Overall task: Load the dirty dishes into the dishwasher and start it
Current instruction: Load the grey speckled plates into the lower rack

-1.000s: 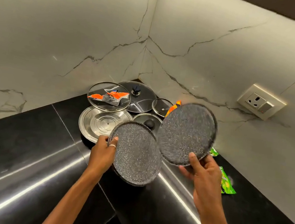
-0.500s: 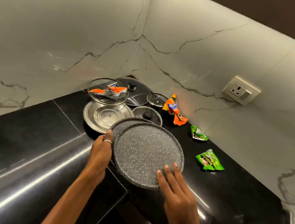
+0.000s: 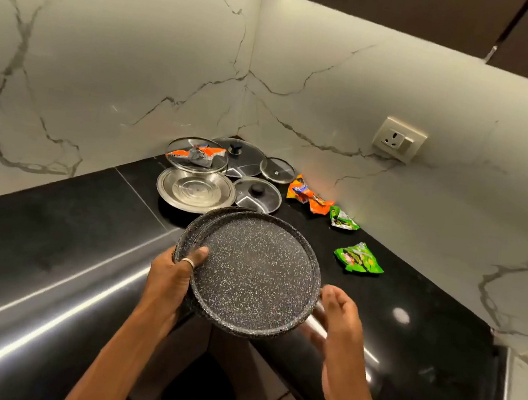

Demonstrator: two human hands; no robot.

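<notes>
Two dark speckled plates (image 3: pixel 254 271) are stacked, one on the other, and lifted above the black counter's inner corner. My left hand (image 3: pixel 172 275) grips their left rim, thumb on top with a ring showing. My right hand (image 3: pixel 337 320) hovers at the stack's right edge, fingers relaxed and slightly blurred, apart from the rim or just brushing it. Behind, in the corner, lie a steel plate (image 3: pixel 196 191) and several glass lids (image 3: pixel 241 157), one lid (image 3: pixel 197 156) carrying an orange wrapper.
Black counter (image 3: pixel 65 226) runs left and right along marble walls. An orange wrapper (image 3: pixel 309 198) and two green wrappers (image 3: pixel 359 258) lie on the right counter. A wall socket (image 3: pixel 399 139) sits on the right wall. Dark floor and cabinet fronts show below the plates.
The right hand set its plate on top of the left hand's plate, then let go. The stack has come up and toward me, and the view pulled back from the corner.
</notes>
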